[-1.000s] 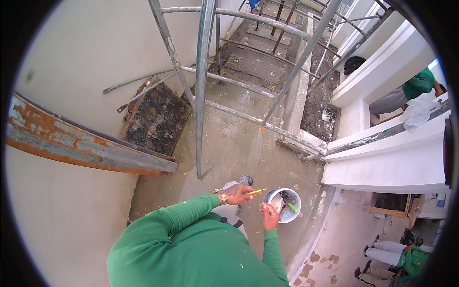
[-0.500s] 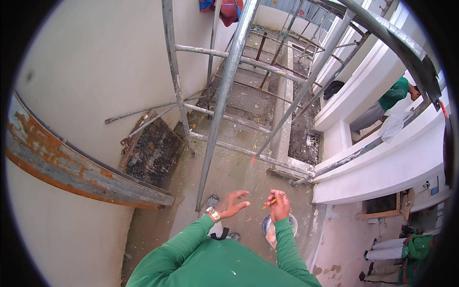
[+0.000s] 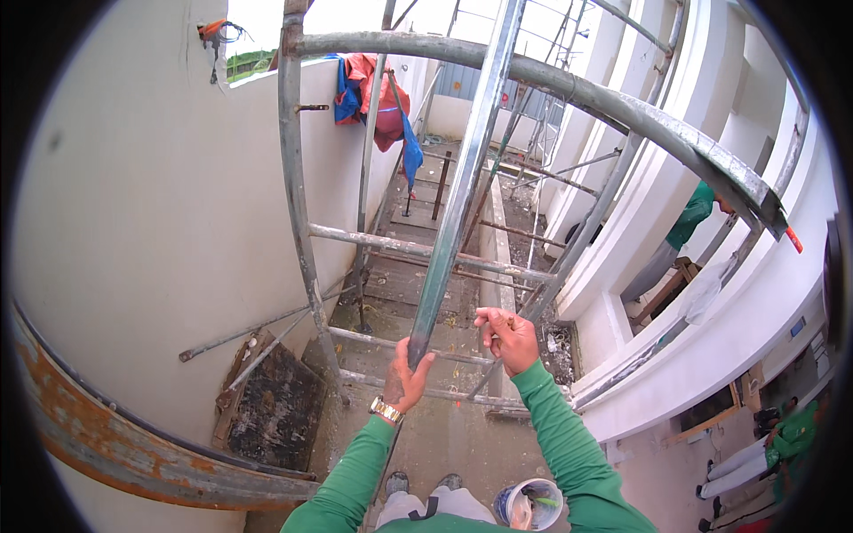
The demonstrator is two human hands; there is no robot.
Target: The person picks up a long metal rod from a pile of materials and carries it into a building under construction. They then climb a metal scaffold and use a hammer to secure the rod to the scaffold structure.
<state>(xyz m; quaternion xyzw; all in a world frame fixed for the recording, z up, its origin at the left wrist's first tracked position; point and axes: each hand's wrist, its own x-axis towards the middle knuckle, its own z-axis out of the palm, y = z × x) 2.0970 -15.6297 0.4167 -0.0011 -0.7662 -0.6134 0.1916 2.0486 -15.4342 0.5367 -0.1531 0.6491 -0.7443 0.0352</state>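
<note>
Fingers of the left hand [image 3: 406,377] are closed about the lower part of a long metal bar [image 3: 455,213], thumb on one side and fingertips on the other; how firmly they press, I cannot tell. Right-hand fingers curl in a half-closed bunch, that right hand [image 3: 508,340] raised just in front of the scaffold frame [image 3: 294,178] and apart from the bar; whether something small sits in them is unclear. The bar leans up in front of the scaffold frame, crossing its rails, its top beyond view.

By its look it should be stiff and moderately light for its length, yet top-heavy held this low, smooth enough to slide, possibly sharp-edged. Better a second grip higher, on the flat faces.

Nearer the person than the scaffold frame stands a bucket [image 3: 505,503]; left of the frame's foot leans a dark board [image 3: 277,404]; behind it hangs a red-and-blue tarp [image 3: 388,115].
</note>
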